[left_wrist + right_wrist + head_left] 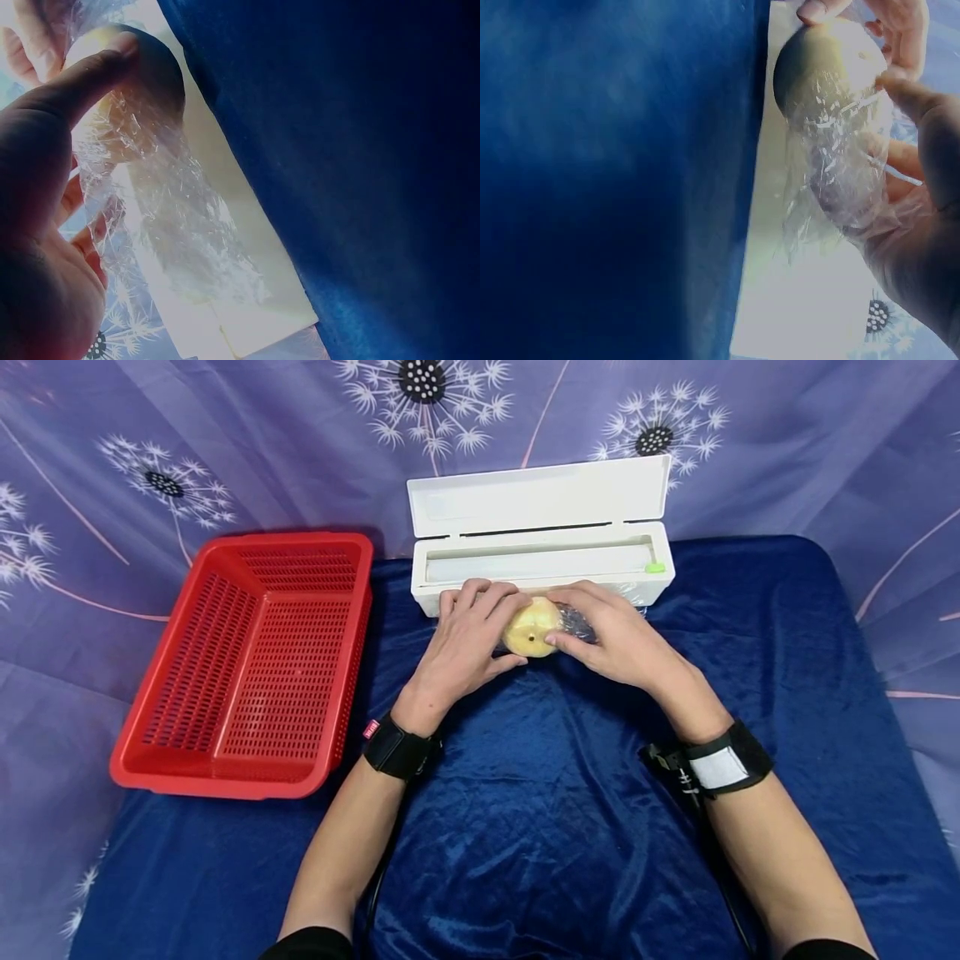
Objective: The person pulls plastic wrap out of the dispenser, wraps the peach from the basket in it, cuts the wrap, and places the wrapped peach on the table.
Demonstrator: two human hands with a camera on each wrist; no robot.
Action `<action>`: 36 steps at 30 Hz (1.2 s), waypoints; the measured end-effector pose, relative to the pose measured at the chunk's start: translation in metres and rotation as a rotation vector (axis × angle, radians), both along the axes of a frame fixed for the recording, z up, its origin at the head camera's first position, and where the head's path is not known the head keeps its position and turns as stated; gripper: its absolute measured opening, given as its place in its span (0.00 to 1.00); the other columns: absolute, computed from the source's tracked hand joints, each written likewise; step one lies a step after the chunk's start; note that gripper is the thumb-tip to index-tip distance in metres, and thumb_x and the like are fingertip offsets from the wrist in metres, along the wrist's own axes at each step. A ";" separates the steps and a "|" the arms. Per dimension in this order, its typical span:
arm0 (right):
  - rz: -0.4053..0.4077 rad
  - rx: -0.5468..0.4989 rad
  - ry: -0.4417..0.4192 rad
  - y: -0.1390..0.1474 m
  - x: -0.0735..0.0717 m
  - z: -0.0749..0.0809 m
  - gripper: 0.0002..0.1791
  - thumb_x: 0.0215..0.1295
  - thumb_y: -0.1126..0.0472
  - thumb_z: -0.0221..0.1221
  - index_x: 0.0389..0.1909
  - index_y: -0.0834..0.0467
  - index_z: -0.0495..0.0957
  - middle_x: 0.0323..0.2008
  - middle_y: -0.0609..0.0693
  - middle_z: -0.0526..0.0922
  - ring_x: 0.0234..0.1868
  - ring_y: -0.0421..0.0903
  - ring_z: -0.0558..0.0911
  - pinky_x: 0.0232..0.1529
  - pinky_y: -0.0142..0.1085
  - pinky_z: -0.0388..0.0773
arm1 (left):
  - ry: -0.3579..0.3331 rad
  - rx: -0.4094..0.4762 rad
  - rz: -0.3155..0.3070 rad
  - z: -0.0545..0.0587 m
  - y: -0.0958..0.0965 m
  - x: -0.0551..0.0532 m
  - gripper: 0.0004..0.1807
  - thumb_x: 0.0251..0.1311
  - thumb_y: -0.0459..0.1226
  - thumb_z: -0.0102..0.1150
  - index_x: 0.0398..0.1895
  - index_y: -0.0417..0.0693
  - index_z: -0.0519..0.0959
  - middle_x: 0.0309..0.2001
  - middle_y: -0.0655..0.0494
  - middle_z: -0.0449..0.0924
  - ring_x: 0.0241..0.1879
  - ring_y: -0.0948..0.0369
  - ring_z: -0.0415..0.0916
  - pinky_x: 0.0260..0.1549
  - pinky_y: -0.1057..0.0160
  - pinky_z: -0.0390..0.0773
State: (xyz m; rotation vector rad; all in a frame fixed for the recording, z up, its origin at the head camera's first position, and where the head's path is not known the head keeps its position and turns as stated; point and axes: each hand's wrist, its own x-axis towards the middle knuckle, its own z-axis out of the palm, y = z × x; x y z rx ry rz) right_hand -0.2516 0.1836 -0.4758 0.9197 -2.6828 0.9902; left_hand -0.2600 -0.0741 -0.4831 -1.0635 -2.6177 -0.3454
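2 hands, the left hand [468, 639] and the right hand [622, 635], hold a round yellow fruit [529, 625] just before the white cling-film dispenser [429, 600], each grip partly closed round it, seemingly to keep the clear film [191, 232] snug. The lid [540, 497] stands raised, leaving the roll [536, 563] exposed, presumably for easy reach, above the cloth-covered bench [525, 827].

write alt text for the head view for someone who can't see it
A person's left grip and right grip hold a round yellow fruit between them, clear film bunched beside it, in front of a white box with its lid raised. At frame left, a red basket stands on dark blue cloth.
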 end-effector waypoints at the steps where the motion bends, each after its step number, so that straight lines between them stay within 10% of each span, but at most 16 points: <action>1: -0.004 -0.014 0.029 0.001 0.000 0.003 0.33 0.70 0.54 0.71 0.71 0.63 0.76 0.68 0.59 0.77 0.68 0.58 0.77 0.67 0.55 0.71 | -0.001 0.005 -0.001 0.000 -0.001 0.000 0.46 0.52 0.56 0.82 0.73 0.55 0.73 0.69 0.55 0.72 0.68 0.49 0.63 0.56 0.46 0.62; 10: -0.021 -0.183 0.434 0.010 0.002 0.027 0.36 0.59 0.59 0.73 0.68 0.67 0.77 0.66 0.63 0.79 0.66 0.64 0.76 0.70 0.50 0.69 | -0.028 0.029 0.000 0.001 -0.003 -0.002 0.46 0.51 0.57 0.82 0.73 0.56 0.73 0.69 0.57 0.72 0.67 0.50 0.64 0.55 0.47 0.63; 20: 0.070 0.122 0.381 -0.014 0.007 0.003 0.49 0.52 0.59 0.82 0.73 0.65 0.70 0.67 0.64 0.74 0.68 0.63 0.74 0.69 0.55 0.70 | -0.062 0.033 0.004 0.002 -0.004 -0.002 0.46 0.57 0.59 0.77 0.77 0.56 0.71 0.71 0.55 0.72 0.68 0.49 0.64 0.56 0.46 0.62; 36: 0.029 0.032 0.273 -0.015 0.009 0.000 0.40 0.52 0.65 0.82 0.64 0.69 0.74 0.63 0.65 0.77 0.63 0.63 0.79 0.64 0.54 0.75 | -0.141 0.123 0.025 0.004 -0.006 -0.005 0.45 0.56 0.59 0.78 0.72 0.49 0.71 0.65 0.55 0.76 0.64 0.51 0.67 0.55 0.48 0.61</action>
